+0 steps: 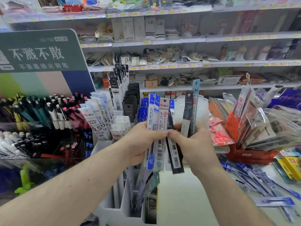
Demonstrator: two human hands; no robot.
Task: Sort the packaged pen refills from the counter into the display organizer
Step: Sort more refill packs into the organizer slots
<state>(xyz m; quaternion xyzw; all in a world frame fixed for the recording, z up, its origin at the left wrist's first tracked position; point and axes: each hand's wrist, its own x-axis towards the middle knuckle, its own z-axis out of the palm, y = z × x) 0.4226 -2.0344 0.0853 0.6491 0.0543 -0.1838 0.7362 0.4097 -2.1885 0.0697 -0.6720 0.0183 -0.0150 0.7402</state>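
Observation:
I hold a fanned bundle of packaged pen refills (160, 128) upright in front of me. My left hand (140, 142) grips the blue and white packs from the left. My right hand (193, 144) pinches the black and pale blue packs on the right side. The thumbs nearly touch at the middle of the bundle. The white display organizer (120, 199) stands below and behind my hands, with several compartments filled with white, black and blue refill packs (117, 98). More blue refill packs (260, 180) lie loose on the counter at the right.
A clear pen display (40, 128) full of pens stands at the left under a green sign (39, 51). A red bin of packaged stationery (250, 154) and pink scissors (219, 136) sit at the right. Store shelves (179, 41) run across the back.

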